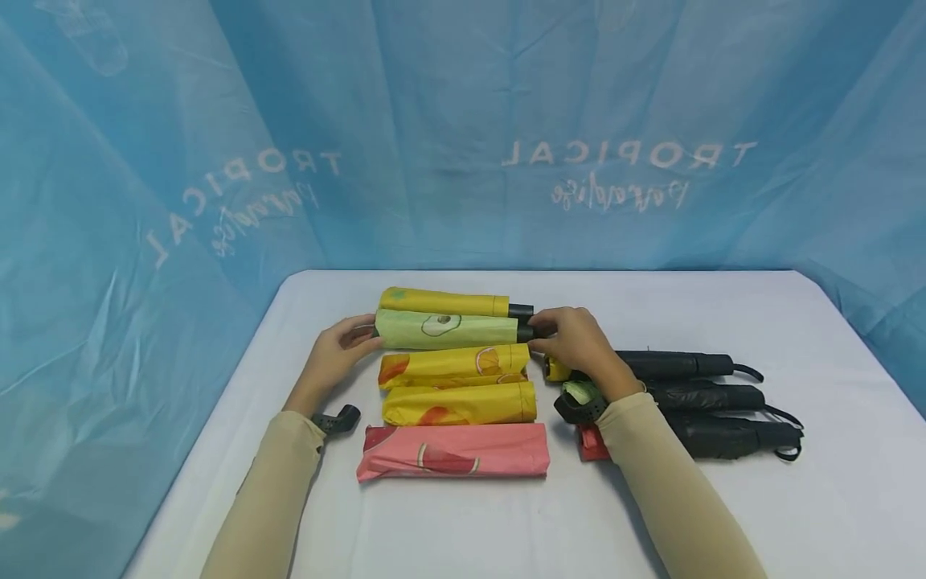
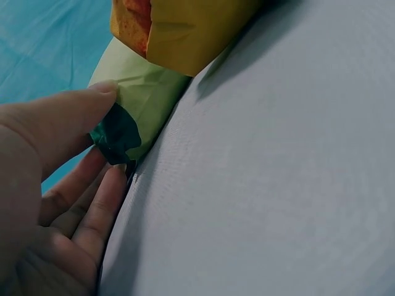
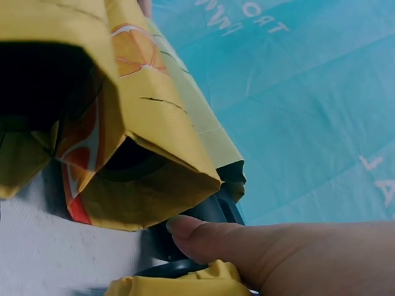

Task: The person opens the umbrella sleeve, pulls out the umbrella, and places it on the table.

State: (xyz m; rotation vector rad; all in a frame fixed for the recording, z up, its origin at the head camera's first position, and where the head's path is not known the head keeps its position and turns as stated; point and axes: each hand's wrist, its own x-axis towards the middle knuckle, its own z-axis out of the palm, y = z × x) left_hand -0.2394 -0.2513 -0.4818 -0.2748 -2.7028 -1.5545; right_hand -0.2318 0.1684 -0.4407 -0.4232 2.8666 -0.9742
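Observation:
A folded umbrella in a light green avocado-print sleeve [image 1: 477, 331] lies crosswise between both hands. At its left end, my left hand [image 1: 338, 354] pinches the dark green tip [image 2: 120, 135], thumb on the sleeve and fingertips beneath. My right hand [image 1: 575, 342] holds the black end [image 1: 525, 332] that sticks out on the right; in the right wrist view only the thumb [image 3: 213, 240] shows, against a dark part. Just behind lies a yellow-sleeved umbrella [image 1: 448, 302], its black end also showing. Nearer are two yellow orange-print sleeves [image 1: 463, 363], their right mouths open and dark inside.
A pink watermelon-print sleeve [image 1: 463, 450] lies nearest on the white table [image 1: 448, 531]. Three black folded umbrellas [image 1: 680, 364] with wrist straps lie at the right, partly under my right forearm. Blue printed curtain [image 1: 463, 201] hangs behind and at the left.

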